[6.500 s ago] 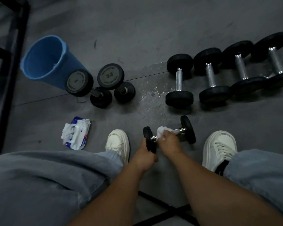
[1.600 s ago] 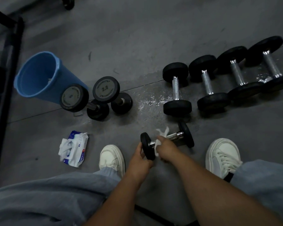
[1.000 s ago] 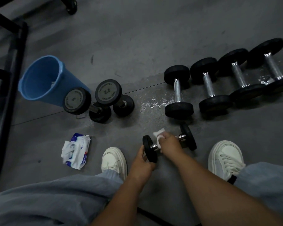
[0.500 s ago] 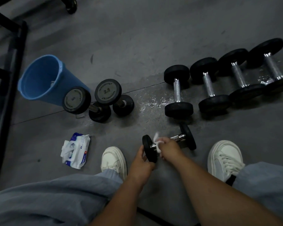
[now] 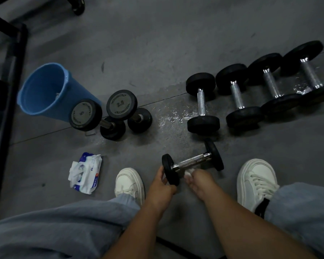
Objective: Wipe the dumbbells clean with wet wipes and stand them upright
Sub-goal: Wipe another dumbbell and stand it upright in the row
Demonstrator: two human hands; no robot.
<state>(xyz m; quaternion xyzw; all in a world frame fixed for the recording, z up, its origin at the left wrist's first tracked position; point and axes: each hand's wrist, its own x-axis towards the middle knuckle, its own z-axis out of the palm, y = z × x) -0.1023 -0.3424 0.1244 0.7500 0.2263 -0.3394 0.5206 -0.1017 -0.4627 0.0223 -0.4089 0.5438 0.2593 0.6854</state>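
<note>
A small black dumbbell (image 5: 194, 162) with a chrome handle is held level between my feet. My left hand (image 5: 162, 186) grips its near-left head. My right hand (image 5: 198, 181) holds a crumpled white wet wipe (image 5: 188, 172) just under the near side of the handle, whose top shows bare. Two dumbbells (image 5: 85, 114) (image 5: 122, 105) stand upright on the left by the bucket. Several dumbbells lie flat in a row at the right, the nearest (image 5: 202, 103) on wet floor.
A blue bucket (image 5: 39, 90) stands at the left next to a black metal frame (image 5: 7, 101). An open pack of wet wipes (image 5: 85, 172) lies on the grey floor left of my left white shoe (image 5: 129, 182). My right shoe (image 5: 255, 181) is at the right.
My right hand with the wipe has slid off the top of the handle down to its near underside, so the chrome bar now shows. The left hand keeps its grip on the head.
</note>
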